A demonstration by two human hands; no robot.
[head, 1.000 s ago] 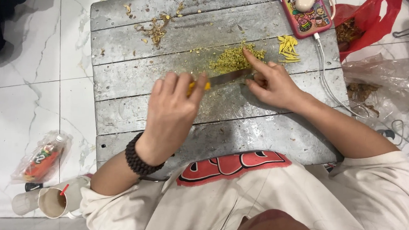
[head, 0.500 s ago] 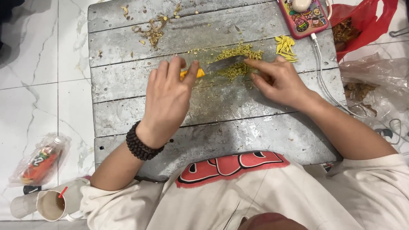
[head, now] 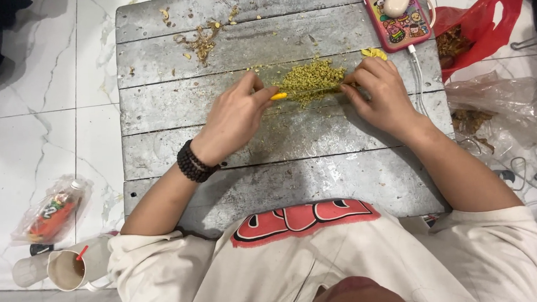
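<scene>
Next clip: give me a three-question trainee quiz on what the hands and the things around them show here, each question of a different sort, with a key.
1. True or false: the left hand holds the yellow handle of the knife.
2. Multiple choice: the chopped greenish pile lies on A) a plate, B) the grey wooden board, C) the red bag.
3. Fill in: the phone at the board's far corner lies nearer the ____ hand.

Key
1. True; the right hand steadies the blade's other end.
2. B
3. right
</scene>
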